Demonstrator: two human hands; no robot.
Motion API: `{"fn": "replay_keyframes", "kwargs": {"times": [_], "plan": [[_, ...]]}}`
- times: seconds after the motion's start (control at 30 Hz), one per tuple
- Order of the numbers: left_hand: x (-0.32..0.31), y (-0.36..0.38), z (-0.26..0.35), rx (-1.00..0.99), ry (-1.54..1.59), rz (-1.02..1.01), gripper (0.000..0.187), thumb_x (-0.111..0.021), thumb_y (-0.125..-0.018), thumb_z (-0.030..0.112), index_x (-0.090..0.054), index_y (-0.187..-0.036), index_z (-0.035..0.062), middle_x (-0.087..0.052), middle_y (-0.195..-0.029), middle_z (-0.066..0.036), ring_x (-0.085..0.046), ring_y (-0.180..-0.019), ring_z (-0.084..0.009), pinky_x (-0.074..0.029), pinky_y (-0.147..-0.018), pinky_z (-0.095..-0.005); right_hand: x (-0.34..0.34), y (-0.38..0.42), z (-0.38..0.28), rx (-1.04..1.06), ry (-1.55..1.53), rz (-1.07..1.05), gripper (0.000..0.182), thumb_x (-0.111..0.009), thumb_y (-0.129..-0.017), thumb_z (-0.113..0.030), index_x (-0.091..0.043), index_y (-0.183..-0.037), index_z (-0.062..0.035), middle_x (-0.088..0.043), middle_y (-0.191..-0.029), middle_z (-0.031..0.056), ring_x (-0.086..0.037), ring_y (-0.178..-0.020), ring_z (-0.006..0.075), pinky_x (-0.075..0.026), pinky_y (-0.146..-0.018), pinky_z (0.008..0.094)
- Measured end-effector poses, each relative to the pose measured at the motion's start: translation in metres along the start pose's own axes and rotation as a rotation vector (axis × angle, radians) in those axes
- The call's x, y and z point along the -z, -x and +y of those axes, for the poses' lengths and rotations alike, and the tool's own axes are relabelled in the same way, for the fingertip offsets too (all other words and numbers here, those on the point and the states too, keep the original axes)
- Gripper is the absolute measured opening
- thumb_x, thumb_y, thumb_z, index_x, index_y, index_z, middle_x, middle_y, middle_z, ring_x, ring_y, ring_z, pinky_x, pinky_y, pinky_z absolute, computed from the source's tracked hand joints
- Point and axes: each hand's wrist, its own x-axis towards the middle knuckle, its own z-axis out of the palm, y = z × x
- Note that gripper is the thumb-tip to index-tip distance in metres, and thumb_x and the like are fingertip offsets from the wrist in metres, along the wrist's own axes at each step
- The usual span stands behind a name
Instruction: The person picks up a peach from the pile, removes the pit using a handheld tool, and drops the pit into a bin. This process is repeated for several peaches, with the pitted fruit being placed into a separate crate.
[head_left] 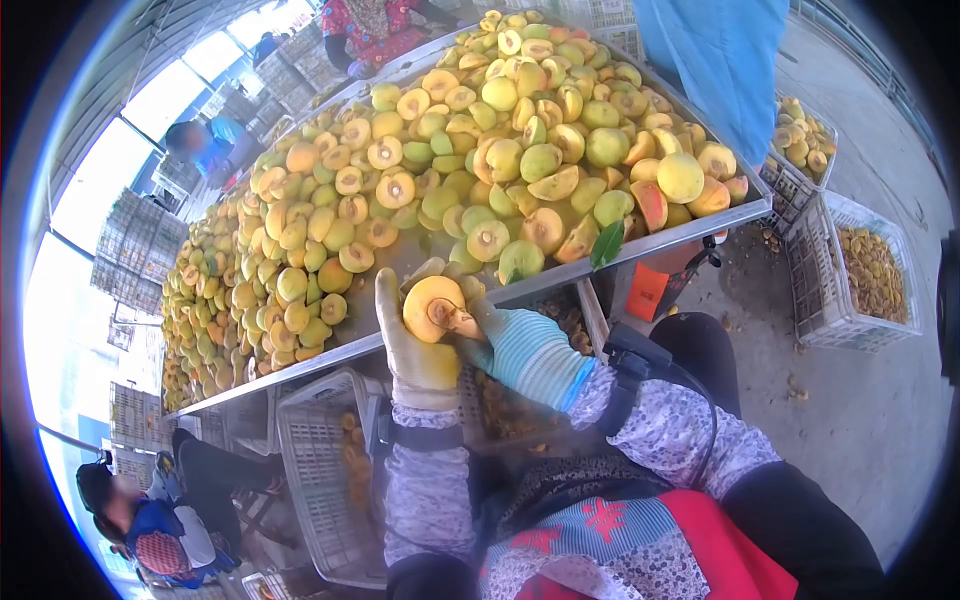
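My left hand (pixel 418 350), in a pale, worn work glove, is closed around a halved yellow peach (pixel 424 303), its cut face turned up. My right hand (pixel 525 350), in a blue-and-white striped glove, grips a small brown pitting tool (pixel 463 323) whose thin curved end meets the middle of the cut face. The glove hides most of the tool. Both hands are just off the near edge of a metal table (pixel 545 283), beside a large heap of whole and halved peaches (pixel 480 170).
A green leaf (pixel 607 244) lies at the table rim. Crates of peach pieces (pixel 872 275) and peaches (pixel 803 135) stand on the right. Below the table is another plastic crate (pixel 318 500). Other people (pixel 175 530) are at the left and far side.
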Motion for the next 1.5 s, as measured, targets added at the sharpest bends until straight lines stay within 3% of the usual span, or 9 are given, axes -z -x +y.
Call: {"fn": "replay_keyframes", "kwargs": {"times": [0.37, 0.6, 0.67, 0.73, 0.83, 0.93, 1.17, 1.37, 1.5], "plan": [[-0.006, 0.004, -0.002, -0.114, -0.033, 0.15, 0.056, -0.052, -0.095, 0.054, -0.065, -0.098, -0.0008, -0.067, -0.091, -0.019, -0.067, -0.072, -0.0359, -0.057, -0.072, -0.0493, -0.016, 0.007, 0.003, -0.161, -0.177, -0.242, 0.039, -0.054, -0.094, -0.037, -0.06, -0.112, -0.0032, -0.069, -0.092, 0.0225, -0.066, -0.089, 0.0417, -0.053, -0.078, 0.0503], [0.006, 0.006, 0.0, 0.079, -0.165, 0.002, 0.057, -0.051, -0.096, 0.054, -0.064, -0.098, -0.0013, -0.066, -0.092, -0.017, -0.067, -0.083, -0.0315, -0.057, -0.079, -0.0463, -0.018, 0.011, 0.01, -0.108, -0.122, -0.292, 0.035, -0.054, -0.094, -0.033, -0.062, -0.111, -0.0026, -0.068, -0.091, 0.0258, -0.065, -0.089, 0.0444, -0.053, -0.077, 0.0477], [0.01, 0.0, -0.012, -0.291, -0.24, 0.114, 0.059, -0.05, -0.096, 0.055, -0.063, -0.1, -0.0018, -0.066, -0.092, -0.016, -0.066, -0.09, -0.0298, -0.057, -0.08, -0.0451, -0.023, 0.01, 0.014, -0.089, -0.313, -0.249, 0.035, -0.054, -0.094, -0.031, -0.061, -0.109, -0.0014, -0.068, -0.09, 0.0255, -0.066, -0.086, 0.0434, -0.053, -0.076, 0.0465], [-0.022, 0.017, -0.008, -0.309, -0.204, 0.128, 0.059, -0.05, -0.096, 0.056, -0.063, -0.101, -0.0016, -0.065, -0.092, -0.016, -0.066, -0.09, -0.0292, -0.057, -0.079, -0.0445, -0.022, 0.009, 0.012, -0.063, -0.502, -0.204, 0.034, -0.053, -0.094, -0.03, -0.061, -0.108, -0.0001, -0.068, -0.089, 0.0252, -0.066, -0.083, 0.0425, -0.054, -0.075, 0.0452], [-0.021, 0.02, -0.009, -0.373, -0.291, 0.084, 0.058, -0.049, -0.096, 0.057, -0.061, -0.097, 0.0002, -0.065, -0.091, -0.016, -0.066, -0.082, -0.0297, -0.057, -0.075, -0.043, -0.009, 0.016, 0.004, -0.034, -0.57, -0.274, 0.035, -0.05, -0.096, -0.031, -0.06, -0.106, 0.001, -0.067, -0.081, 0.0194, -0.066, -0.069, 0.0337, -0.054, -0.064, 0.0409], [-0.012, 0.018, -0.004, -0.165, -0.222, -0.012, 0.052, -0.05, -0.098, 0.051, -0.057, -0.079, 0.0036, -0.064, -0.081, -0.018, -0.062, -0.061, -0.0298, -0.054, -0.06, -0.0396, 0.005, 0.015, 0.008, -0.314, -0.789, -0.765, 0.039, -0.049, -0.098, -0.036, -0.058, -0.105, 0.0011, -0.058, -0.073, 0.0078, -0.055, -0.055, 0.0176, -0.046, -0.048, 0.0315], [-0.028, 0.026, -0.009, -0.173, -0.374, 0.041, 0.052, -0.05, -0.098, 0.052, -0.057, -0.077, 0.0041, -0.062, -0.071, -0.016, -0.059, -0.058, -0.0287, -0.052, -0.059, -0.0399, -0.003, 0.018, 0.006, -0.248, -0.694, -0.646, 0.04, -0.051, -0.097, -0.038, -0.058, -0.104, 0.0006, -0.057, -0.072, 0.0073, -0.053, -0.054, 0.0161, -0.046, -0.047, 0.0307], [0.0, 0.008, -0.006, -0.034, 0.152, -0.091, 0.044, -0.055, -0.095, 0.051, -0.06, -0.089, 0.0073, -0.062, -0.087, -0.008, -0.063, -0.083, -0.0265, -0.054, -0.07, -0.0363, 0.021, 0.024, 0.008, -0.325, -0.811, -0.866, 0.044, -0.052, -0.096, -0.041, -0.06, -0.102, 0.0018, -0.062, -0.071, 0.0118, -0.061, -0.062, 0.0245, -0.052, -0.057, 0.0382], [0.0, 0.015, 0.008, -0.087, 0.152, 0.126, 0.04, -0.06, -0.094, 0.047, -0.063, -0.104, 0.0082, -0.064, -0.099, -0.008, -0.062, -0.097, -0.0279, -0.053, -0.087, -0.039, 0.025, 0.023, 0.007, -0.134, -0.066, -0.647, 0.041, -0.053, -0.093, -0.035, -0.064, -0.094, 0.0044, -0.067, -0.089, 0.0286, -0.067, -0.083, 0.0438, -0.052, -0.076, 0.0482]]}}
